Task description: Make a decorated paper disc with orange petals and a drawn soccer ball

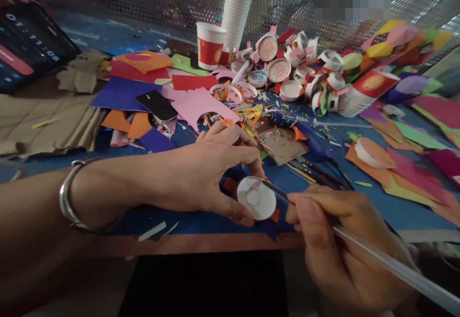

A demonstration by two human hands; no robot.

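Observation:
Near the table's front edge lies a round white paper cup base (264,204) with a pentagon and short lines drawn in thin dark strokes. My left hand (219,168) grips it from the left, the thumb at its near rim and a finger at its far rim. Bits of orange and dark blue paper stick out from beneath it. My right hand (341,240) is closed around a pen (373,255) with a dark front end and a long pale barrel. The pen's tip touches the upper right of the white face, by a drawn line.
Behind my hands lie paper scraps (201,106), a blue glue gun (312,137) and a pile of decorated cup bases (280,70). Paper cups (239,5) stand stacked at the back. A phone (32,43) showing a timer is left, by cardboard (46,120). Coloured paper (413,173) lies right.

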